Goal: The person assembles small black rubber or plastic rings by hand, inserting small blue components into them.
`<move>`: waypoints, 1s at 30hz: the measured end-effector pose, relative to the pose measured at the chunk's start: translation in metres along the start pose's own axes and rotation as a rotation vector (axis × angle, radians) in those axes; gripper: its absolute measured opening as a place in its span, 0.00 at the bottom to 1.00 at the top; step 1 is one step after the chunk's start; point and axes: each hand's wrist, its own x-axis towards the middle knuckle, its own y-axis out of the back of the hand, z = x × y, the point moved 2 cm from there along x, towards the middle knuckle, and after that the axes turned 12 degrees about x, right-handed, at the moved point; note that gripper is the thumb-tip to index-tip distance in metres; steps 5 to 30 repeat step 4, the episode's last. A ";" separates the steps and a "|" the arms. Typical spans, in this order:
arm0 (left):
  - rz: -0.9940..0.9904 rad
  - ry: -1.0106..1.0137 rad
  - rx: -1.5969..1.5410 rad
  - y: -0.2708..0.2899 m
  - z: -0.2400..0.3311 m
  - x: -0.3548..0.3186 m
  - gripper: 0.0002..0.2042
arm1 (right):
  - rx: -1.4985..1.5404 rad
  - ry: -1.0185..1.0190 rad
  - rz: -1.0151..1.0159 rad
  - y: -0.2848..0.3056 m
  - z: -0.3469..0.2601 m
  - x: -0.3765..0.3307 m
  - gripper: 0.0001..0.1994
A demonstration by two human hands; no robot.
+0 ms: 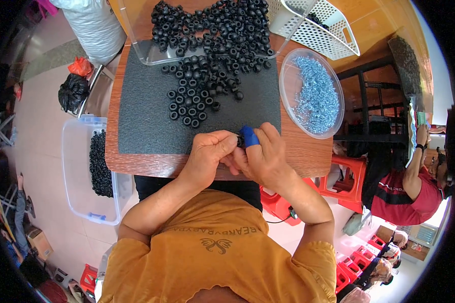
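Note:
Over the table's near edge, my two hands meet with fingers pinched together. My left hand [207,154] is closed, its thumb and forefinger against something too small to make out. A blue finger cover [249,136] is on one finger of my right hand [268,154], which is closed around a small black ring-like part [240,141], mostly hidden by the fingers. Beyond the hands, loose black ring-like parts [192,103] lie on a dark grey mat [146,111]. More of them spill from a clear plastic bin [149,59]. To the right, a round clear tray [287,101] holds tiny light-blue pieces [316,98].
A white perforated basket [328,43] stands at the back right. Left of the table is a clear box [76,177] with black parts inside. Red stools [351,177] stand to the right, near a person in a dark red shirt [399,194]. A filled white sack [96,33] stands far left.

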 end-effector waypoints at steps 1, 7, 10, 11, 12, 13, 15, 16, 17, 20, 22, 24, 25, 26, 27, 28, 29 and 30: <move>0.001 0.001 -0.001 0.001 -0.001 0.001 0.15 | 0.002 -0.005 -0.014 -0.001 0.000 0.000 0.13; 0.029 -0.002 0.037 0.002 -0.003 0.002 0.15 | -0.024 0.027 -0.041 -0.004 0.001 -0.001 0.13; 0.029 -0.002 0.037 0.002 -0.003 0.002 0.15 | -0.024 0.027 -0.041 -0.004 0.001 -0.001 0.13; 0.029 -0.002 0.037 0.002 -0.003 0.002 0.15 | -0.024 0.027 -0.041 -0.004 0.001 -0.001 0.13; 0.029 -0.002 0.037 0.002 -0.003 0.002 0.15 | -0.024 0.027 -0.041 -0.004 0.001 -0.001 0.13; 0.029 -0.002 0.037 0.002 -0.003 0.002 0.15 | -0.024 0.027 -0.041 -0.004 0.001 -0.001 0.13; 0.029 -0.002 0.037 0.002 -0.003 0.002 0.15 | -0.024 0.027 -0.041 -0.004 0.001 -0.001 0.13; 0.029 -0.002 0.037 0.002 -0.003 0.002 0.15 | -0.024 0.027 -0.041 -0.004 0.001 -0.001 0.13; 0.029 -0.002 0.037 0.002 -0.003 0.002 0.15 | -0.024 0.027 -0.041 -0.004 0.001 -0.001 0.13; 0.029 -0.002 0.037 0.002 -0.003 0.002 0.15 | -0.024 0.027 -0.041 -0.004 0.001 -0.001 0.13; 0.029 -0.002 0.037 0.002 -0.003 0.002 0.15 | -0.024 0.027 -0.041 -0.004 0.001 -0.001 0.13; 0.029 -0.002 0.037 0.002 -0.003 0.002 0.15 | -0.024 0.027 -0.041 -0.004 0.001 -0.001 0.13; 0.029 -0.002 0.037 0.002 -0.003 0.002 0.15 | -0.024 0.027 -0.041 -0.004 0.001 -0.001 0.13; 0.029 -0.002 0.037 0.002 -0.003 0.002 0.15 | -0.024 0.027 -0.041 -0.004 0.001 -0.001 0.13; 0.029 -0.002 0.037 0.002 -0.003 0.002 0.15 | -0.024 0.027 -0.041 -0.004 0.001 -0.001 0.13; 0.029 -0.002 0.037 0.002 -0.003 0.002 0.15 | -0.024 0.027 -0.041 -0.004 0.001 -0.001 0.13; 0.029 -0.002 0.037 0.002 -0.003 0.002 0.15 | -0.024 0.027 -0.041 -0.004 0.001 -0.001 0.13; 0.029 -0.002 0.037 0.002 -0.003 0.002 0.15 | -0.024 0.027 -0.041 -0.004 0.001 -0.001 0.13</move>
